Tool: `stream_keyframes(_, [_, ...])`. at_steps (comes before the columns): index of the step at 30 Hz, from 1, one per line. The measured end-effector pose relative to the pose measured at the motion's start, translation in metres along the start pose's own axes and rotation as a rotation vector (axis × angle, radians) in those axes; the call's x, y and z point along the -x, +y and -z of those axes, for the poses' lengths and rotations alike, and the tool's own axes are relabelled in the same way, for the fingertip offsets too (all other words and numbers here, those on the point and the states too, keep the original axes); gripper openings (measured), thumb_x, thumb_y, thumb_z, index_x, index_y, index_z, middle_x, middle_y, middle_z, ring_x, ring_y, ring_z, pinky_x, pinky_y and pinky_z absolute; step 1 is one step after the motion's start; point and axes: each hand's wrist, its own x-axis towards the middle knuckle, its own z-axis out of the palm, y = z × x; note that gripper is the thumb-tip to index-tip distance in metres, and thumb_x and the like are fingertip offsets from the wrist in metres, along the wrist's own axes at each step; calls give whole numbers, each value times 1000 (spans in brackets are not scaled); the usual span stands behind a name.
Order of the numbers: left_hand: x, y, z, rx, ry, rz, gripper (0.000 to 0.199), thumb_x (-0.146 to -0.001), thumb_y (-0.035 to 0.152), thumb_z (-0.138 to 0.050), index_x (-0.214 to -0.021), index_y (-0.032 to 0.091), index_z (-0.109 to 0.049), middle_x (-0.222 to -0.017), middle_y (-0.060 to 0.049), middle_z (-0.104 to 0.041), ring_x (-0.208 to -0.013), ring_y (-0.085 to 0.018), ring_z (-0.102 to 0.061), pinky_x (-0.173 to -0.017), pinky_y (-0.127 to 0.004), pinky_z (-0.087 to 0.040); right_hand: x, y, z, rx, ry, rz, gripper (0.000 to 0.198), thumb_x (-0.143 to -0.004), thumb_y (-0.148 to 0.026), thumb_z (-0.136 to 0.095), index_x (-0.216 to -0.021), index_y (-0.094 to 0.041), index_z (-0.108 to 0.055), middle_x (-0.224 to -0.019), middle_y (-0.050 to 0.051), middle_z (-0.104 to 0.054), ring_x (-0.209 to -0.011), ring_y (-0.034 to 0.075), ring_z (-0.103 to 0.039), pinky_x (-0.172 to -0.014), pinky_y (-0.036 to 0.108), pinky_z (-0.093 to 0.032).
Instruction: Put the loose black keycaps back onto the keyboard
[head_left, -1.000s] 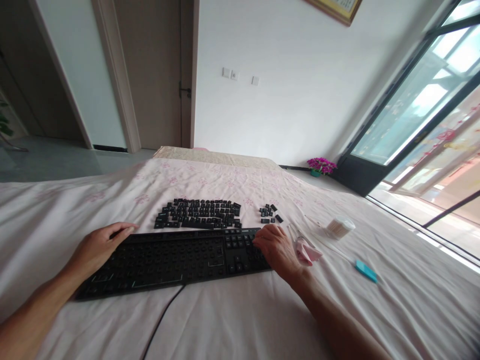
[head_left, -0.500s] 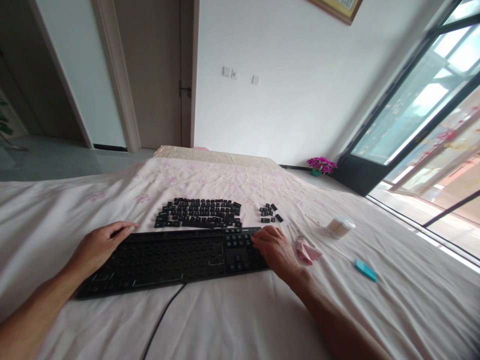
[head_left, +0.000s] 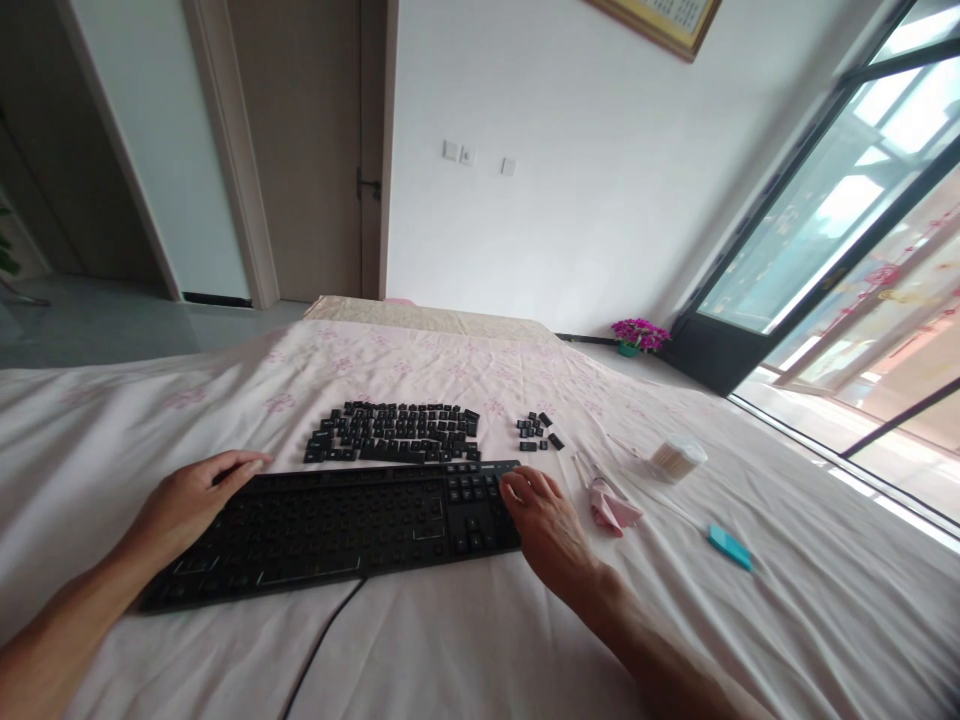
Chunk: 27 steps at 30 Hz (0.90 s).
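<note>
A black computer keyboard (head_left: 315,530) lies slightly slanted on the pale sheet in front of me. Its main key area is without caps, while caps remain on the number pad and arrow keys. My left hand (head_left: 199,495) grips the far left edge, fingers pointing right along it and the fingertips partly hidden. Curled over the right end, beside the number pad, my right hand (head_left: 544,510) holds the keyboard there. Loose black keycaps (head_left: 394,432) lie in rows just behind it. A smaller group of keycaps (head_left: 536,430) is to their right.
On the right lie a folded pink cloth (head_left: 613,508), a clear tub of cotton swabs (head_left: 677,458), and a blue brush (head_left: 729,547) with a thin pale handle. A black cable (head_left: 322,640) runs from the keyboard toward me across the sheet (head_left: 450,660).
The keyboard has shifted slightly left on the sheet, with both hands moving along on it. My view has tilted up a little. The loose keycaps stay in their places.
</note>
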Motion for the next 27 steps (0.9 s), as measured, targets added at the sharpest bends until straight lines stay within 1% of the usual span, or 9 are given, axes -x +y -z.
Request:
stream_keyframes(3, [-1,-1,-1,9,16,-23,44,-82,56,-43,-104,26,-67,-108,1,-71,-100,-21,-64,-83,-22,-44,1,-3,2,-20,8,4,40,-76,0,-50,-111,-17,-61,-115,10,-60,-118,24,-44,-104,38,-36])
stream_keyframes(7, [-2,0,-2,28,12,-19,45,-81,58,-42,-100,28,-68,-106,1,-72,-99,-23,-64,-82,-25,-47,-2,9,8,-112,-17,-15,44,-73,1,-50,-105,-23,-66,-113,5,-63,-113,21,-48,-96,34,-42])
stream_keyframes(10, [-2,2,-1,46,14,-23,43,-78,58,-43,-95,28,-70,-104,1,-73,-99,-24,-65,-82,-25,-48,-16,43,11,-189,-1,-96,43,-78,-2,-46,-101,-30,-71,-112,1,-65,-105,18,-53,-89,30,-44])
stream_keyframes(12, [-1,3,0,57,17,-15,42,-77,57,-45,-94,29,-71,-102,2,-73,-98,-24,-66,-81,-26,-49,-32,75,10,-161,57,-280,39,-84,-8,-43,-102,-28,-72,-106,2,-68,-100,17,-56,-86,28,-44])
stream_keyframes(13, [-1,4,0,63,20,-4,42,-77,57,-45,-94,29,-71,-101,2,-73,-97,-24,-66,-80,-26,-50,-41,92,9,-119,49,-375,36,-86,-12,-45,-102,-28,-72,-106,2,-68,-100,18,-56,-85,28,-44])
stream_keyframes(15, [-1,4,-2,79,26,20,42,-77,59,-44,-93,31,-71,-99,3,-74,-94,-25,-67,-77,-27,-51,-58,122,5,-35,-41,-529,30,-86,-20,-49,-103,-29,-72,-108,1,-68,-101,18,-55,-84,27,-42])
stream_keyframes(18, [-2,0,-5,94,25,32,42,-77,60,-43,-92,33,-71,-98,4,-74,-94,-25,-67,-75,-27,-52,-80,153,-2,6,-83,-583,26,-83,-24,-54,-98,-28,-74,-107,3,-68,-102,20,-53,-84,27,-39])
stream_keyframes(23, [-8,-11,-9,84,-1,30,42,-79,60,-43,-97,33,-69,-104,3,-72,-101,-25,-65,-81,-27,-50,-105,168,-17,59,-165,-621,23,-80,-24,-56,-90,-25,-76,-104,8,-68,-103,23,-51,-82,29,-37])
stream_keyframes(27, [-8,-10,-8,74,-11,45,43,-79,60,-43,-100,32,-69,-103,4,-73,-99,-23,-66,-75,-23,-51,-119,171,-30,95,-235,-643,22,-77,-23,-58,-89,-21,-76,-104,11,-68,-107,25,-49,-84,31,-35])
